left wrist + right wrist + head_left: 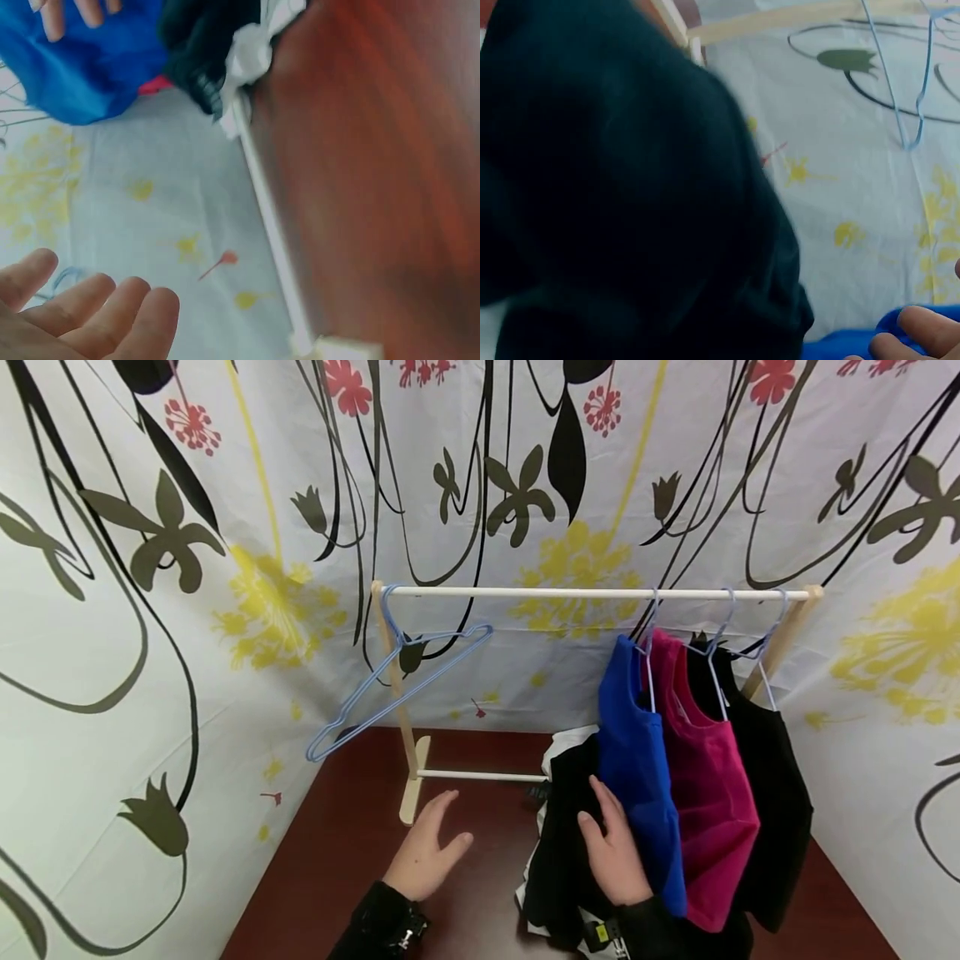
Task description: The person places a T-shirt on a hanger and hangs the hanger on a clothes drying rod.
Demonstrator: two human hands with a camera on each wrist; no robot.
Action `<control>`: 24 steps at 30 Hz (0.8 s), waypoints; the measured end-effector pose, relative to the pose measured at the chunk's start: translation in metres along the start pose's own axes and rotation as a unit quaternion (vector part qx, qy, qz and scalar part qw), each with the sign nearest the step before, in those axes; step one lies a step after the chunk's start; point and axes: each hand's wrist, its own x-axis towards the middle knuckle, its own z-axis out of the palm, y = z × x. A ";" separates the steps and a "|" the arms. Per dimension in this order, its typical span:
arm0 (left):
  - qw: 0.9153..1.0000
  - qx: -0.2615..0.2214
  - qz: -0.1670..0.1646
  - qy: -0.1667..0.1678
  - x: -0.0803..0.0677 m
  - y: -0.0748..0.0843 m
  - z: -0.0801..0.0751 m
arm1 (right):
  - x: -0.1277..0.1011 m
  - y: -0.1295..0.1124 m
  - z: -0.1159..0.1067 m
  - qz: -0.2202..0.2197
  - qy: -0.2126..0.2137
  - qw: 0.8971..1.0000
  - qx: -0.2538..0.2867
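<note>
A wooden clothes rack (pixel 592 593) stands on a dark red table (pixel 337 852). A blue top (pixel 637 752), a magenta top (pixel 708 777) and a black top (pixel 772 793) hang on hangers at its right end. Below them lies a heap of black cloth (pixel 562 843) and white cloth (pixel 251 49). My right hand (pixel 615 847) lies flat on the black cloth, fingers straight, beside the blue top (pixel 855 345). My left hand (pixel 429 852) hovers open over the table, holding nothing; its fingers (pixel 90 315) are spread. The black cloth (pixel 615 195) fills the right wrist view.
Empty light-blue hangers (pixel 397 685) hang tilted at the rail's left end, near the rack's left post (pixel 405 735). Its lower crossbar (pixel 480 774) runs just beyond my hands. Flower-patterned curtain walls (pixel 150 610) close in on three sides.
</note>
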 end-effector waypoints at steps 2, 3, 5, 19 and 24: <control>1.000 0.002 0.007 0.007 -0.001 0.003 -0.012 | -0.002 0.004 -0.007 0.015 -0.008 1.000 -0.004; 1.000 0.007 0.012 0.013 -0.001 0.005 -0.019 | -0.004 0.006 -0.010 0.023 -0.011 1.000 -0.006; 0.999 0.024 0.029 0.025 0.000 0.011 -0.034 | -0.008 0.010 -0.015 0.033 -0.016 0.999 -0.005; 0.888 0.319 0.191 0.270 0.055 0.032 -0.147 | -0.006 0.026 -0.012 0.035 -0.016 0.999 -0.015; 0.853 0.386 0.169 0.307 0.075 0.016 -0.164 | -0.004 0.026 -0.008 0.004 -0.001 1.000 -0.025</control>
